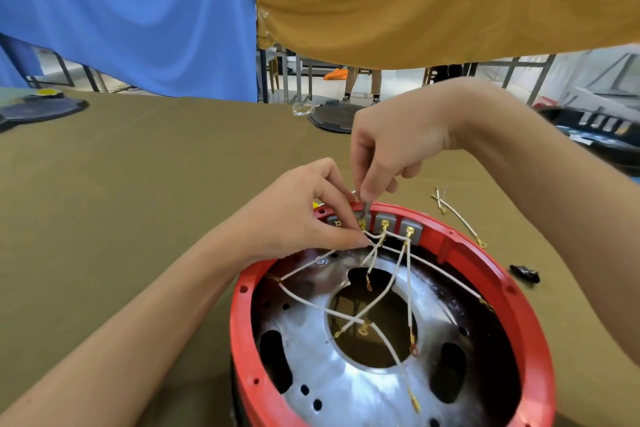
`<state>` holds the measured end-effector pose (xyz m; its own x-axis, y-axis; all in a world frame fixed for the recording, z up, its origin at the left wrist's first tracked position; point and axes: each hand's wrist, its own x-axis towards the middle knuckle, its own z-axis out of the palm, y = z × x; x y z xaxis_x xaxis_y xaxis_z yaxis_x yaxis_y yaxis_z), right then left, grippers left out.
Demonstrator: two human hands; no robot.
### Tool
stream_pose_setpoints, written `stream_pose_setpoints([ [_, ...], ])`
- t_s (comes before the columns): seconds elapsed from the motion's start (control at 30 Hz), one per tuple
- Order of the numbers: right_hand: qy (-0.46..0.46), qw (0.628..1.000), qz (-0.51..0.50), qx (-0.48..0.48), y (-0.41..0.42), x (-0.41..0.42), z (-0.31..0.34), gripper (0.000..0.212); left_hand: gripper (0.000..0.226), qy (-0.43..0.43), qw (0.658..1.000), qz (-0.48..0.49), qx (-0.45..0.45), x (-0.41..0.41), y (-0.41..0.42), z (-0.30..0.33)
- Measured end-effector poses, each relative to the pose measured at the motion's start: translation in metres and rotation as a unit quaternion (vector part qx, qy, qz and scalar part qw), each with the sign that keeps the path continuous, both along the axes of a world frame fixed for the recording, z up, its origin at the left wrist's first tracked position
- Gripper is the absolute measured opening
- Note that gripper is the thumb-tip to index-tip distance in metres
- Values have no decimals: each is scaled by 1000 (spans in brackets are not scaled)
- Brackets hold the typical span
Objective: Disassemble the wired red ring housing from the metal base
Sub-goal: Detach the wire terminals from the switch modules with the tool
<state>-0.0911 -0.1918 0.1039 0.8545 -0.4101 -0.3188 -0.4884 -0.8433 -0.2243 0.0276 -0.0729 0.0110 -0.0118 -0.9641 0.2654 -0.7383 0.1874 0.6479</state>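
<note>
The red ring housing (pixel 491 263) sits low in the middle of the view around a shiny metal base (pixel 311 333) with a round central hole. White wires (pixel 388 288) with brass terminals cross inside it and run to grey terminal blocks (pixel 410 229) on the far inner wall. My left hand (pixel 304 215) pinches the wires next to the leftmost blocks. My right hand (pixel 391 146) reaches down from above and pinches a small grey metal piece (pixel 365 210) at a terminal on the rim.
An olive cloth (pixel 138 184) covers the table. Loose white wires (pixel 457 218) and a small black part (pixel 524 273) lie right of the housing. Dark round covers (pixel 41 111) (pixel 332 116) rest at the far edge. Blue and mustard cloths hang behind.
</note>
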Motion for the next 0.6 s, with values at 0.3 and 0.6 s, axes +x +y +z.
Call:
stream_pose_setpoints([
  [0.3, -34, 998, -1, 47, -8, -16, -4, 8, 12, 0, 1000, 9, 1, 0, -1, -1],
  [0.6, -72, 991, 55, -98, 13, -25, -13, 4, 13, -8, 1000, 11, -4, 1, 0, -2],
])
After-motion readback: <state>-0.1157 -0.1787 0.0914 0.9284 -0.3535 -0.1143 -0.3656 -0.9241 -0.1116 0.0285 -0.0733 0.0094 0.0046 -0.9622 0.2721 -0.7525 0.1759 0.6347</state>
